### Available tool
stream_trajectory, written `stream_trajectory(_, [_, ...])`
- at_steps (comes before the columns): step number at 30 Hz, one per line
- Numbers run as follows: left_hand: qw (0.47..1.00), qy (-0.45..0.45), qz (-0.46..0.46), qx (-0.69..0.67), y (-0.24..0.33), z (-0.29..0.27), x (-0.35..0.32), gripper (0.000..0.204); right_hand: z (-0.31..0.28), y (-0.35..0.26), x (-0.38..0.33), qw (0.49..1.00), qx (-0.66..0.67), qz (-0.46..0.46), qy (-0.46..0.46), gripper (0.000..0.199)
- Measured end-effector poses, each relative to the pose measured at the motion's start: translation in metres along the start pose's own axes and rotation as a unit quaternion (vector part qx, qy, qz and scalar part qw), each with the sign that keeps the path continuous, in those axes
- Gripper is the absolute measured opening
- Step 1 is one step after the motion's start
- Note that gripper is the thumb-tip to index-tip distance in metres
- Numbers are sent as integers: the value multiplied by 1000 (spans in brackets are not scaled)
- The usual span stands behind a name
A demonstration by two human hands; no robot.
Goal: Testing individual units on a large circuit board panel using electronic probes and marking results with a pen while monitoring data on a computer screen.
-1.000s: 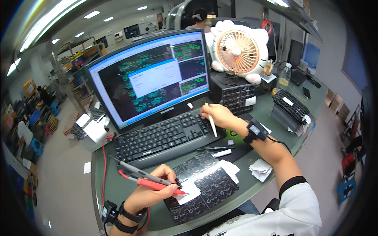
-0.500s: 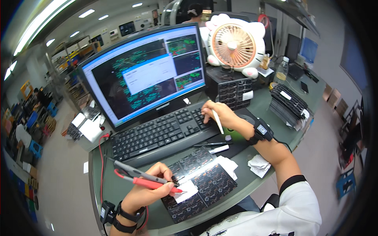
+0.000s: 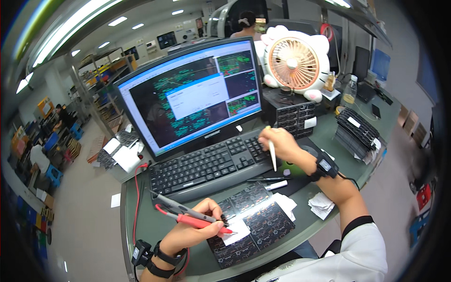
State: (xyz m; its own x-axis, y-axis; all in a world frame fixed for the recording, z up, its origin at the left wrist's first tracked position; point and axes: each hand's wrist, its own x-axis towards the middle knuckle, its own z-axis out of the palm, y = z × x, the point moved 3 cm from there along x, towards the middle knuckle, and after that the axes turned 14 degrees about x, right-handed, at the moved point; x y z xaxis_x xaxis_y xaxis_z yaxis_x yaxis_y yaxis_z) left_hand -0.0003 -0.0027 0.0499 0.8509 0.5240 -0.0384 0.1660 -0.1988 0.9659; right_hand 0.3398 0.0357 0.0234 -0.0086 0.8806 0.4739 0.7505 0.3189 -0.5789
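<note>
My left hand [image 3: 190,233] is closed around two test probes, a red probe [image 3: 199,222] and a grey probe [image 3: 185,208]. Their tips meet a white paper slip [image 3: 236,233] lying on a dark printed circuit board panel [image 3: 267,225]. At the right end of the black keyboard [image 3: 206,165], my right hand [image 3: 283,144] rests over the number keys. A slim white pen-like tool [image 3: 273,158] is tucked in its fingers and points down toward me. The monitor [image 3: 188,94] behind the keyboard shows green board layouts and a pale dialog window.
A cat-shaped fan [image 3: 295,63] stands on a dark block of boards. Further right are stacked boards [image 3: 354,134] and a bottle [image 3: 350,89]. Crumpled paper [image 3: 321,205] lies near my right forearm. A red cable [image 3: 136,197] runs down the table's left side. A person [image 3: 246,26] is beyond the monitor.
The whole view has shifted, so the scene sits further right and slightly lower. Both hands stay in nearly the same places, with the probes still on the slip.
</note>
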Motion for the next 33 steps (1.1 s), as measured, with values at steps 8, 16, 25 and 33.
stream_trajectory(8, [971,141,129,-141,-4,-23,6,14,-21,-3,-12,996,-83,-19,7,12])
stream_trajectory(16, [950,292,30,109,-68,-77,19,30,0,-115,-34,968,98,-127,-194,41])
stream_trajectory(25, [945,264,25,193,-73,-67,25,33,10,-119,-42,952,95,-97,-275,47])
stream_trajectory(33, [939,288,58,179,-74,-71,25,33,12,-116,-43,953,97,-110,-264,42])
